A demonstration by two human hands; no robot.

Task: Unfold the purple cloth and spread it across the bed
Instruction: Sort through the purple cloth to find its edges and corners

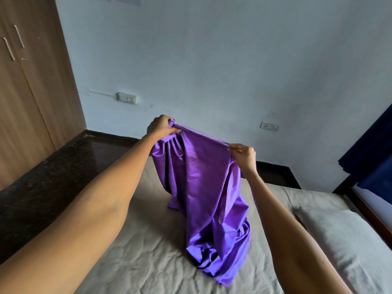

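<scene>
Shiny purple cloth (203,183); beige bed (148,262); brown wardrobe (31,92).

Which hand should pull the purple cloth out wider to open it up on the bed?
Probably the right hand. It pinches the purple cloth at its top edge, and more bare bed shows on its side, towards the pillow. The left hand grips a bunched corner and could simply hold.

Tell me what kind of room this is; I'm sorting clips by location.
Most likely a bedroom in a home: a bed with a beige sheet and a pillow, a wooden wardrobe by the wall, and a purple cloth held up over the mattress.
</scene>
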